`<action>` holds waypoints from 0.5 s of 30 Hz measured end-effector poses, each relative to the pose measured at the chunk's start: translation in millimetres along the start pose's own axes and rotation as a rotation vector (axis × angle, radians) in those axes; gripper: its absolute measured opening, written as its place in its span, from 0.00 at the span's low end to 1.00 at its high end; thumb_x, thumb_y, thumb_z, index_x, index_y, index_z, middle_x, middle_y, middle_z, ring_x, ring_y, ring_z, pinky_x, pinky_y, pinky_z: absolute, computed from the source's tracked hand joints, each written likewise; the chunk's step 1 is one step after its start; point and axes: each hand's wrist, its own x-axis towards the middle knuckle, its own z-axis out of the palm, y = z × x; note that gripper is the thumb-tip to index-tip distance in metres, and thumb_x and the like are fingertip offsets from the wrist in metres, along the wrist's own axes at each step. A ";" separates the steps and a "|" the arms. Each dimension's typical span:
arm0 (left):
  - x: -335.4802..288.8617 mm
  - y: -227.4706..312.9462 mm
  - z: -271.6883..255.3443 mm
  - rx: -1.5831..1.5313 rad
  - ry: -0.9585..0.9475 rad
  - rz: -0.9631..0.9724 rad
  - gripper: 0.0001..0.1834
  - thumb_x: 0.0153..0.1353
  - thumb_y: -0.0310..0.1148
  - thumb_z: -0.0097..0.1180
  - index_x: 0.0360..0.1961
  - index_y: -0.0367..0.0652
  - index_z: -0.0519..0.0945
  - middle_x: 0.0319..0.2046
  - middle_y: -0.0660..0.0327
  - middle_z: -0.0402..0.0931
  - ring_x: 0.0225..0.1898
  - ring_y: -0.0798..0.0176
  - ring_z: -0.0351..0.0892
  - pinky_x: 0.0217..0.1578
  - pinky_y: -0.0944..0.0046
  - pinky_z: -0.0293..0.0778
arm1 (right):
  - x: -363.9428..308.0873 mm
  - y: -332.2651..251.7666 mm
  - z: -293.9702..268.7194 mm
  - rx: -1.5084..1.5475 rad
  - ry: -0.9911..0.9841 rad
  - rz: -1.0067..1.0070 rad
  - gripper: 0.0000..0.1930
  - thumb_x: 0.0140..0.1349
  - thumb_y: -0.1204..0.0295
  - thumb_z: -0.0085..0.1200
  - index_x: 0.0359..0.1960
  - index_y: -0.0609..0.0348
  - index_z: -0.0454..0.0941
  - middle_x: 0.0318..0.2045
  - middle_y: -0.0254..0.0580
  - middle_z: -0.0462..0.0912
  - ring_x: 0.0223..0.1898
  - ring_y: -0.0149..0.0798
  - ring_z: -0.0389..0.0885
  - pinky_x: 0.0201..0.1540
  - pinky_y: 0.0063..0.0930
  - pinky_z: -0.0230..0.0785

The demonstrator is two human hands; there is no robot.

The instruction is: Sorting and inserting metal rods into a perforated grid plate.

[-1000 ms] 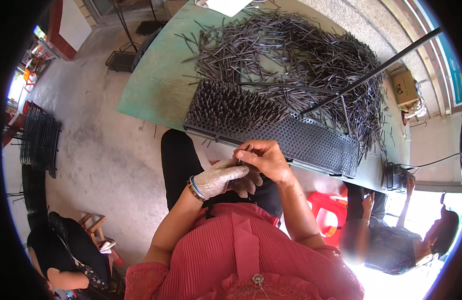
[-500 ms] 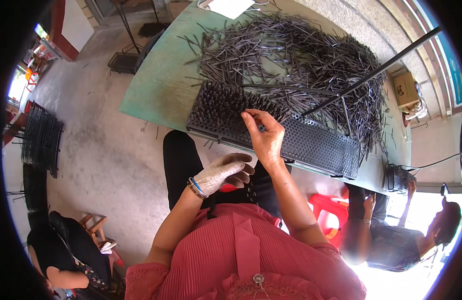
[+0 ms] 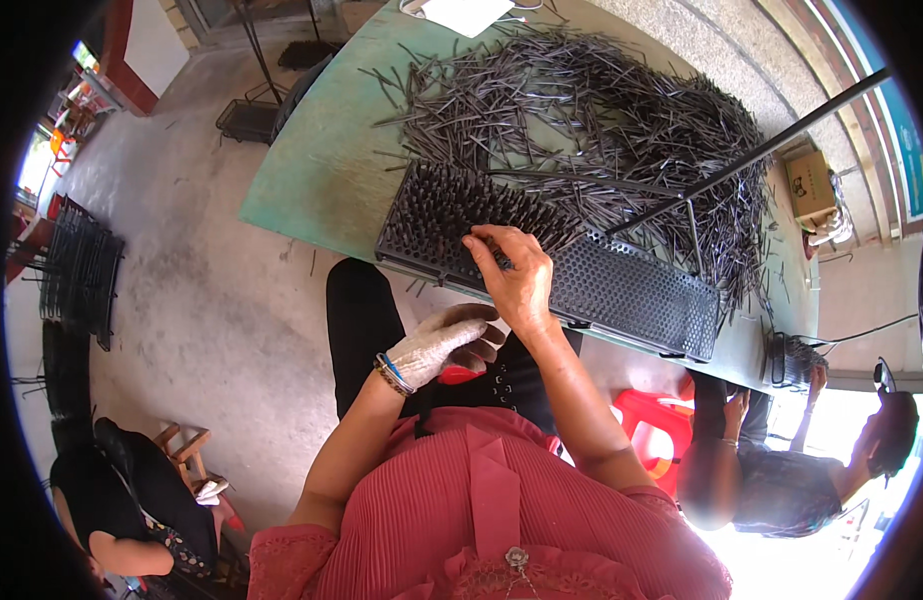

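A long black perforated metal tray (image 3: 637,290) lies along the table's near edge. Short dark rods (image 3: 452,205) stand upright in the holes of its left part; the holes on the right part show bare. Bare, my right hand (image 3: 517,278) is over the rods, thumb and fingertips brought together in a pinch. Something dark shows within its curled fingers, too small to name. My left hand (image 3: 442,345) wears a whitish glove with dark fingertips and hangs in front of the tray near my lap. Its fingers are loosely bent, apart from the thumb, with nothing visible in them.
A big loose heap of dark rods (image 3: 672,130) covers much of the green table (image 3: 302,190). A thin black bar (image 3: 782,150) slants over the tray's right side. Another person (image 3: 802,480) works at the table's right end; someone else (image 3: 132,500) sits at lower left.
My right hand has shifted slightly left and down, its fingers now lower and more curled over the rods. My left hand has barely moved.
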 end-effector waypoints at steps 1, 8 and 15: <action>0.4 -0.7 -0.5 -0.009 0.004 0.004 0.21 0.68 0.36 0.47 0.57 0.35 0.69 0.42 0.56 0.78 0.37 0.65 0.81 0.37 0.66 0.79 | -0.4 1.1 0.5 0.000 -0.002 -0.001 0.07 0.53 0.74 0.65 0.34 0.61 0.83 0.32 0.41 0.84 0.31 0.38 0.81 0.37 0.29 0.73; -0.2 -3.9 -1.8 -0.023 0.011 0.013 0.21 0.67 0.37 0.48 0.57 0.35 0.69 0.42 0.57 0.79 0.37 0.66 0.81 0.37 0.67 0.79 | 0.1 4.1 1.8 -0.025 -0.014 -0.083 0.08 0.52 0.75 0.65 0.35 0.59 0.83 0.34 0.41 0.84 0.34 0.41 0.80 0.40 0.31 0.72; 1.5 -3.2 -2.5 -0.013 0.011 0.005 0.22 0.67 0.38 0.48 0.57 0.35 0.69 0.42 0.57 0.79 0.37 0.67 0.81 0.36 0.68 0.79 | -1.1 11.5 7.3 -0.067 -0.057 -0.245 0.11 0.53 0.77 0.62 0.39 0.59 0.83 0.37 0.41 0.82 0.38 0.43 0.79 0.41 0.31 0.70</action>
